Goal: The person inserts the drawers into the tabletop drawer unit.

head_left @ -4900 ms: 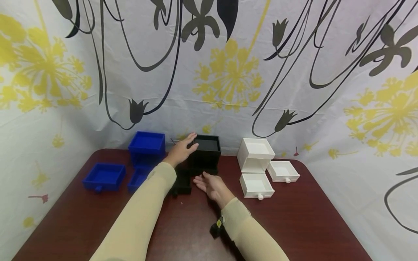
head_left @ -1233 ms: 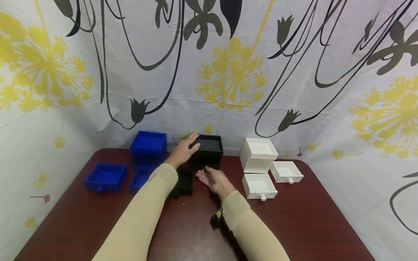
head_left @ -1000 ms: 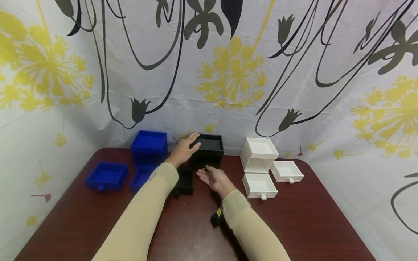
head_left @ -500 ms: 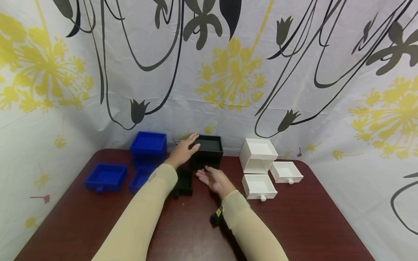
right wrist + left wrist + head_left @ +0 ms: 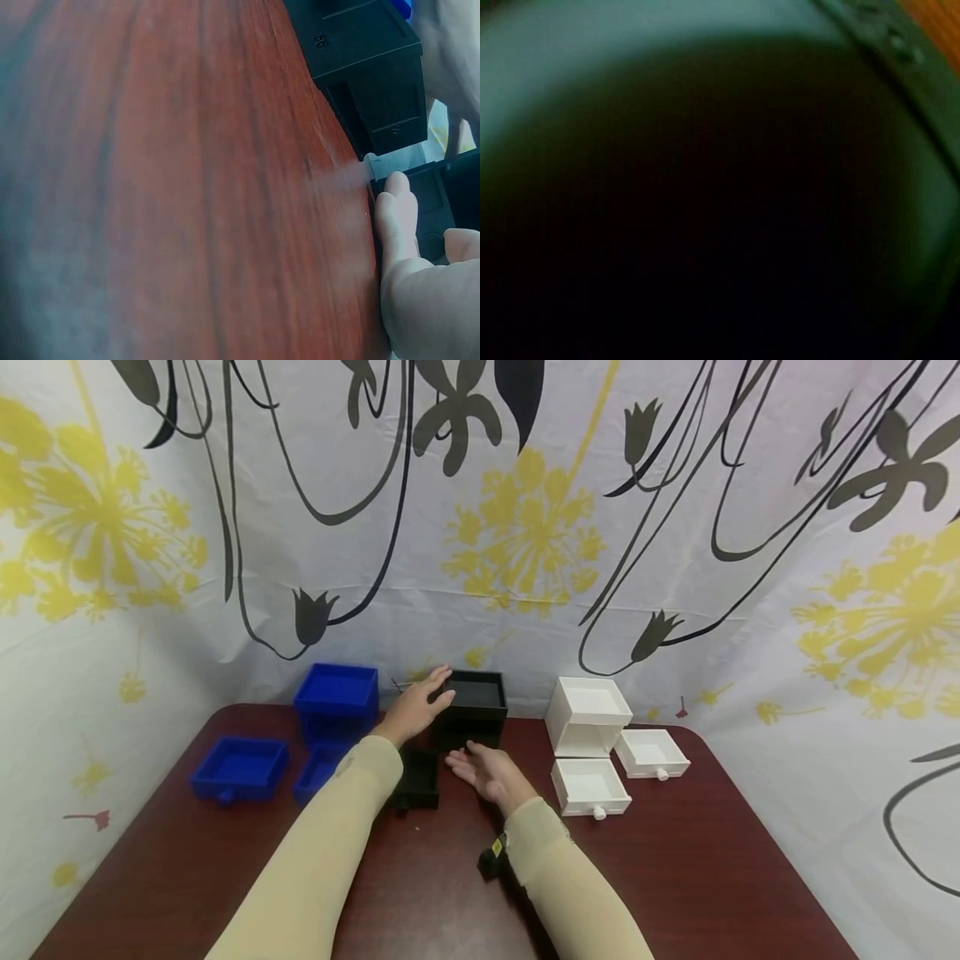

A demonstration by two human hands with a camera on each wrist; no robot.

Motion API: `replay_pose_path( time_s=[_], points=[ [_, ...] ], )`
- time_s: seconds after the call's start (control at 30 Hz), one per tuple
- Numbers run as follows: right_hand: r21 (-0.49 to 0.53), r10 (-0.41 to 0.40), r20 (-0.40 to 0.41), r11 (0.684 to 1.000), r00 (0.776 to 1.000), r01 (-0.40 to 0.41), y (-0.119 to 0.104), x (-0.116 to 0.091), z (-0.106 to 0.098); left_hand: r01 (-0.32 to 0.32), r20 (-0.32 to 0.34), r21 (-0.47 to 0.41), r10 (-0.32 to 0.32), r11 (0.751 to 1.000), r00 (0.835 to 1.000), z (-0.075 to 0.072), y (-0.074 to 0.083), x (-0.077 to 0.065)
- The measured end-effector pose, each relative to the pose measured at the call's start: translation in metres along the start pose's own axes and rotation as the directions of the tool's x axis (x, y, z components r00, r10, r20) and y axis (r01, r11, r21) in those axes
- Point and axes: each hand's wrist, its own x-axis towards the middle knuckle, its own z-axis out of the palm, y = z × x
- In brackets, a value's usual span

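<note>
A black box-shaped cabinet (image 5: 480, 718) with a recessed top stands at the back middle of the table. My left hand (image 5: 416, 703) is at its left side, fingers stretched toward the rear. Low before its front my right hand (image 5: 487, 775) is held palm inward with extended fingers. In the right wrist view my right fingertips (image 5: 397, 184) lie against the black cabinet (image 5: 431, 195). A small black drawer (image 5: 422, 777) with a knob lies to the left of my right hand, partly behind my left sleeve. The left wrist view is dark and blurred.
On the left stand a blue cabinet (image 5: 336, 689) and two blue drawers, one blue drawer (image 5: 240, 767) set apart. A white cabinet (image 5: 590, 714) is on the right, with a white drawer (image 5: 592, 787) before it and another white drawer (image 5: 651, 753) beside it. A patterned cloth (image 5: 540, 543) hangs behind.
Since the oldest frame my right hand has moved slightly forward, and the black edge jutting out at the cabinet's foot has gone inward. In the last second only the head view shifts slightly.
</note>
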Motion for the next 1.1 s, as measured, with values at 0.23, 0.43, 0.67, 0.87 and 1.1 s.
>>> replay_pose_path(
  time_s=[0.23,0.43,0.67,0.87,1.1],
  points=[
    [-0.007,-0.007,0.002,1.0,1.0,0.008,0.001,-0.001,0.0,0.025,0.034,-0.027,-0.024,0.999,0.999,-0.008,0.003,-0.002],
    [-0.051,0.001,0.007,0.999,1.0,0.0,0.006,-0.008,0.001,0.027,0.038,-0.006,-0.026,1.0,0.999,-0.01,0.001,-0.004],
    [-0.235,-0.035,0.0,0.971,0.999,0.035,0.009,-0.031,-0.009,0.049,0.037,0.015,-0.05,0.999,0.998,-0.012,0.002,-0.009],
    [-0.352,-0.078,-0.033,0.934,0.996,0.061,0.008,-0.053,-0.019,0.033,0.016,0.005,-0.033,0.999,0.999,-0.008,0.006,-0.005],
    [-0.389,0.042,0.087,0.921,0.995,-0.005,0.022,-0.083,-0.012,0.049,0.014,-0.031,-0.048,0.998,0.999,-0.008,0.009,-0.004]
  ],
)
